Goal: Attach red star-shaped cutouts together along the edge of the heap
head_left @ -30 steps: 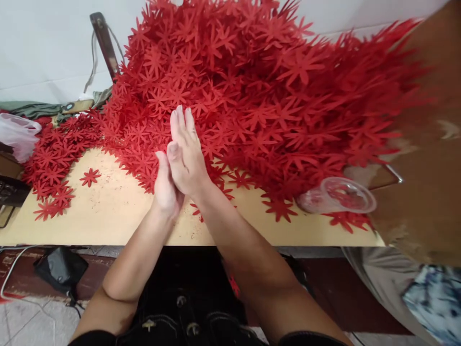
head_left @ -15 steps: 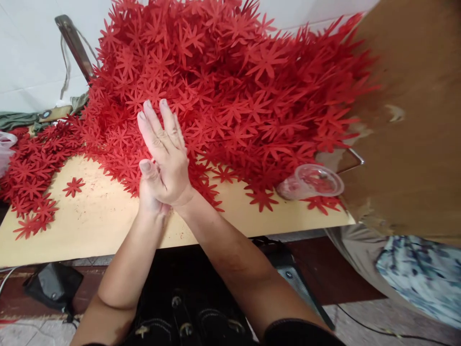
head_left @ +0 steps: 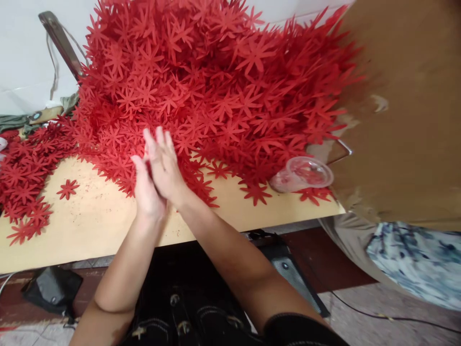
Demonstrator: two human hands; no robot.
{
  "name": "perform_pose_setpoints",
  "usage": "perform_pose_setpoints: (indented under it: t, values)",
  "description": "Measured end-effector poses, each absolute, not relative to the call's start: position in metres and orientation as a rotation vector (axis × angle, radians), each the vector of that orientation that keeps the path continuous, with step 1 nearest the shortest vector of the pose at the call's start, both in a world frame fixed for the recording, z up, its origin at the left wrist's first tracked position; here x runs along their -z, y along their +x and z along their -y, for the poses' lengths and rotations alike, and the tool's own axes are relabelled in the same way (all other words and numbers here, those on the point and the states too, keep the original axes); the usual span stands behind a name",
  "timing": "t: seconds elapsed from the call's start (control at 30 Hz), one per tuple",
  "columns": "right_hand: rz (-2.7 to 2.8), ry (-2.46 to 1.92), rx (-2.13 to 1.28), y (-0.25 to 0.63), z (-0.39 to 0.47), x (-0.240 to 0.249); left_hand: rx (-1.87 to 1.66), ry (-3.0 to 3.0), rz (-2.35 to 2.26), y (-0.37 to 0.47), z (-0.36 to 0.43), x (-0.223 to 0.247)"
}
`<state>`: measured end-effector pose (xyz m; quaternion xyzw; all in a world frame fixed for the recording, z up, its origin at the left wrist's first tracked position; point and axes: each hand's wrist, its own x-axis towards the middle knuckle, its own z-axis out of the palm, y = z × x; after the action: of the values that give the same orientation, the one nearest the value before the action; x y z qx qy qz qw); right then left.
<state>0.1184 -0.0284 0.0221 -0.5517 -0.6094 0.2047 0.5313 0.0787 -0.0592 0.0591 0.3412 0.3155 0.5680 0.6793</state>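
Facing hands: your right hand (head_left: 164,169) spread its fingers (head_left: 160,137) slightly; left hand (head_left: 146,194), unclear.
Red cutouts (head_left: 216,103): even palm contact likely suited you.

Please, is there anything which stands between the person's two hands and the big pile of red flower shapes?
Nothing visible does. The left hand and right hand are palm to palm before the big red pile, fingers pointing toward it. The clear plastic cup lies off to the right, outside that path.
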Motion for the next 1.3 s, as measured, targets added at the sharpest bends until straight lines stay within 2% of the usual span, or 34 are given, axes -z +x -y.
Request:
perform_pose_setpoints:
  t: [0.1,0.27,0.37,0.47,0.63,0.73,0.87,0.97,1.3]
  values:
    - [1.354,-1.441,-0.456,0.133,0.016,-0.014,-1.279,0.693,-0.679,0.08,0.059,-0.055]
    - [1.332,-1.335,-0.416,0.144,0.017,-0.011,-1.217,0.484,-0.771,0.074,0.047,-0.046]
    - [1.321,-1.244,-0.483,0.155,0.032,-0.022,-1.139,0.416,-0.757,0.068,0.04,-0.045]
    - [1.48,-1.241,-0.317,0.186,0.063,-0.043,-1.071,0.402,-0.755,0.06,0.039,-0.049]
    - [1.346,-1.835,0.028,0.275,0.127,-0.066,-1.087,0.434,-0.798,0.048,0.037,-0.056]
    - [1.327,-2.319,-0.021,0.319,0.148,-0.066,-1.064,0.46,-0.785,0.05,0.037,-0.055]
    - [1.664,-2.692,-0.092,0.336,0.147,-0.058,-1.039,0.474,-0.762,0.056,0.04,-0.052]
    - [1.869,-2.753,-0.115,0.33,0.14,-0.054,-1.035,0.483,-0.756,0.059,0.042,-0.053]
    - [2.011,-2.652,-0.021,0.337,0.142,-0.051,-1.023,0.495,-0.798,0.057,0.042,-0.05]
